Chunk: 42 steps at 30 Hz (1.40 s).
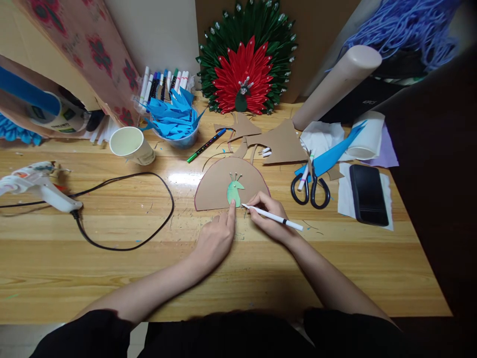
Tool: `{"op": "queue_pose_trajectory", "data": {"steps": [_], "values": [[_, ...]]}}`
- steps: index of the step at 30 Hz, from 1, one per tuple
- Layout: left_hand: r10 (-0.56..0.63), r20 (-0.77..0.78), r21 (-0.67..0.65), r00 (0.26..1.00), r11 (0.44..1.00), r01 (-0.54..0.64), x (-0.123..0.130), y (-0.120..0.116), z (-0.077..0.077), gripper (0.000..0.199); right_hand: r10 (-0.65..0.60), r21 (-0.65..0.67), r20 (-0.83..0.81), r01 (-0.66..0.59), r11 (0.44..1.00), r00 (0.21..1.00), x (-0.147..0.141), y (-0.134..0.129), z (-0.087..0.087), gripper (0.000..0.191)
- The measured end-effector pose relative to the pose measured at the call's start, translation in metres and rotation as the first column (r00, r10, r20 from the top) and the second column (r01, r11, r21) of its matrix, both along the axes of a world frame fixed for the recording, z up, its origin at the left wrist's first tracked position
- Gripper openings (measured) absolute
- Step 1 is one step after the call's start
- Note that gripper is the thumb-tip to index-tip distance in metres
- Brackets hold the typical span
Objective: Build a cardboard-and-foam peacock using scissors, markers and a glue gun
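A half-round piece of brown cardboard (212, 186) lies flat in the middle of the table. On it rests a small green bird cutout (232, 191) with pins like a crest on its head. The index finger of my left hand (218, 236) presses on the cutout's lower part, the other fingers curled and holding nothing visible. My right hand (270, 216) grips a white pen (278, 218), its tip at the cardboard's lower edge, just right of the cutout.
Cardboard scraps (285, 141), black-handled scissors (311, 191) and a phone (368, 195) lie right. A green-and-blue marker (206, 145), paper cup (132, 145) and tub of blue strips (179, 136) stand behind. At left are a glue gun (55, 194) and its looped cable. A red-green peacock (246, 64) stands at the back.
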<state>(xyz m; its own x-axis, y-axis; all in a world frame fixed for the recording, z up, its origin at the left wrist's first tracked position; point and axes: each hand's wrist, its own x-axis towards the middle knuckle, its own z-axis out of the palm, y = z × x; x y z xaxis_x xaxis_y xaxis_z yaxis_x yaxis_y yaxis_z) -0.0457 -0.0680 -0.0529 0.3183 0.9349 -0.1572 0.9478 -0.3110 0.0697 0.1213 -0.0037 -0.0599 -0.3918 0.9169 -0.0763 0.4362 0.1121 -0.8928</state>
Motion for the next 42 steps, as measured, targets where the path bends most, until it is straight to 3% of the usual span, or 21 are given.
{"op": "queue_pose_trajectory", "data": {"steps": [9,18,26,42], "values": [[0.046,0.161,0.118,0.986,0.991,-0.065,-0.010,0.012,-0.002,0.039,0.001,-0.006,0.003,-0.001,1.000,1.000,0.000,0.000,0.001,0.002],[-0.001,0.182,0.294,0.983,0.954,-0.054,-0.004,0.015,-0.009,0.032,-0.004,-0.006,-0.005,0.004,1.000,1.000,0.000,0.000,0.000,0.002],[-0.002,0.167,0.329,0.986,0.943,-0.054,-0.007,0.013,-0.013,0.030,-0.015,-0.010,-0.023,0.015,1.000,1.000,-0.001,0.001,0.000,0.004],[-0.057,0.150,0.362,0.987,0.932,-0.001,-0.006,0.004,-0.008,0.029,-0.020,-0.018,-0.008,0.020,1.000,1.000,-0.002,0.001,0.003,0.001]]}}
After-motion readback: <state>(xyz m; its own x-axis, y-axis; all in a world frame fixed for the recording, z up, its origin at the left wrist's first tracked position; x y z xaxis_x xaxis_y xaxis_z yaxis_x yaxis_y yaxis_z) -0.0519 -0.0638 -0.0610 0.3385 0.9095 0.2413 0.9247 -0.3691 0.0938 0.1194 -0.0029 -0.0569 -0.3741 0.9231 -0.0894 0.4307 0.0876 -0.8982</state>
